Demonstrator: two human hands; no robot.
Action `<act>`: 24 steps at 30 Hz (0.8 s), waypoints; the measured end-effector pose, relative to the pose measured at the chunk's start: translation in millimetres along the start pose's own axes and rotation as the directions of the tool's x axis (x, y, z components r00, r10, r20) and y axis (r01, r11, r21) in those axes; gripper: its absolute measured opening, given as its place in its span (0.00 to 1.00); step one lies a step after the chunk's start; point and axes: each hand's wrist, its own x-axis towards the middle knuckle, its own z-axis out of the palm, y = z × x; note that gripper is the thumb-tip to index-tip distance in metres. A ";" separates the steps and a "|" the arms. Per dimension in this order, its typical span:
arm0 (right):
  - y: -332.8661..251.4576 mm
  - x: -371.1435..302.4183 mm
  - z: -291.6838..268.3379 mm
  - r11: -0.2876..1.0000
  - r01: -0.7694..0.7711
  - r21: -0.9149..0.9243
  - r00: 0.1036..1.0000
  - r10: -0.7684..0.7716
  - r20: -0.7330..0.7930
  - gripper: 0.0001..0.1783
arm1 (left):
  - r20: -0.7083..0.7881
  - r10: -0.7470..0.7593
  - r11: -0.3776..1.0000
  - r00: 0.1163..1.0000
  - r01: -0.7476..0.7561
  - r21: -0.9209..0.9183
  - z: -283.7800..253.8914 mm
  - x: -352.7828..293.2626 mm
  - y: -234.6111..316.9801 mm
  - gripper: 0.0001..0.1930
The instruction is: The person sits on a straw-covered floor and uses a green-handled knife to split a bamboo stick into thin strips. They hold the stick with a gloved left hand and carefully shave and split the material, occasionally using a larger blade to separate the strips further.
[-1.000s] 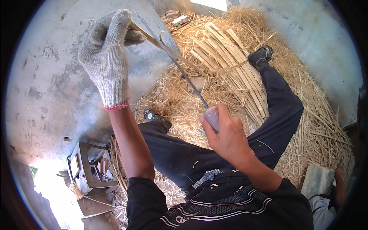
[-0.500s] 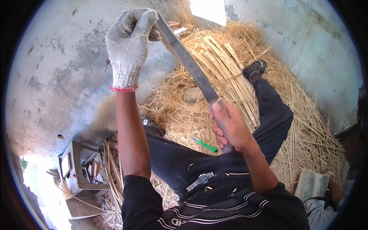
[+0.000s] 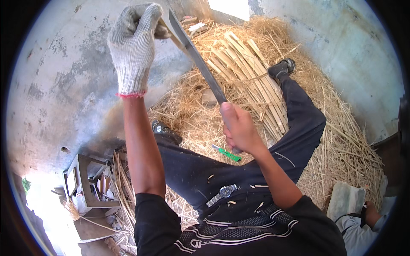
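My left hand (image 3: 133, 47), in a knitted pale glove with a red cuff edge, is raised at the upper left. Its fingers pinch the upper end of a narrow bamboo strip (image 3: 177, 42). My bare right hand (image 3: 241, 130) wraps round the handle of a machete (image 3: 206, 72) above my lap. The long dark blade points up and left, its upper part lying against or just in front of the strip; contact is hard to tell. The strip's lower end is hidden by the blade.
Split bamboo strips (image 3: 260, 89) lie between my legs on a heap of shavings (image 3: 188, 113). A green utility knife (image 3: 228, 154) is near my lap, where a wristwatch (image 3: 223, 194) rests. A wooden frame (image 3: 89, 204) stands left. Another person's hand (image 3: 372, 213) shows at lower right.
Both hands have shifted left, the right one also upward with the machete. The blade's tip has come apart from the gloved fingers, and more of the strip shows.
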 end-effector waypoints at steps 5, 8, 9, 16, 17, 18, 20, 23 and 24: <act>-28.4 8.2 -38.9 0.806 -0.327 0.494 0.889 0.085 0.450 0.27 | 0.024 0.002 0.999 1.000 -0.001 -0.034 3.7 10.0 2.0 0.09; -50.7 -18.2 -20.8 0.996 -0.016 0.087 0.998 0.011 0.067 0.26 | 0.017 -0.050 0.999 0.999 0.050 -0.014 5.3 10.3 -6.7 0.09; -54.2 -22.9 -18.0 0.993 0.119 0.006 0.993 -0.119 0.023 0.25 | 0.009 -0.025 0.999 1.000 0.025 -0.019 2.2 10.8 -9.6 0.09; -10.8 5.9 10.4 0.624 0.395 -0.674 0.763 -0.632 -0.138 0.21 | -0.047 0.066 0.992 0.997 -0.071 -0.103 15.4 0.5 -0.3 0.08; 1.2 12.7 9.3 0.648 0.332 -0.686 0.807 -0.572 -0.150 0.22 | -0.043 0.065 0.991 0.997 -0.069 -0.115 18.3 0.2 0.0 0.08; 8.0 19.6 8.6 0.667 0.273 -0.693 0.843 -0.513 -0.161 0.22 | -0.039 0.070 0.990 0.997 -0.074 -0.124 21.8 2.5 0.6 0.08; 16.9 26.8 4.6 0.612 0.241 -0.754 0.845 -0.514 -0.148 0.25 | -0.013 0.079 0.995 0.997 -0.080 -0.066 25.1 10.3 1.2 0.08; -7.2 23.9 -7.9 0.999 -0.037 -0.012 0.998 0.037 0.055 0.26 | 0.014 0.025 1.000 1.000 -0.025 0.001 0.4 12.7 -4.1 0.08; -12.7 27.8 -22.4 0.966 -0.148 0.214 0.973 0.103 0.208 0.26 | 0.020 0.007 1.000 1.000 -0.007 -0.001 -2.0 14.1 -6.4 0.09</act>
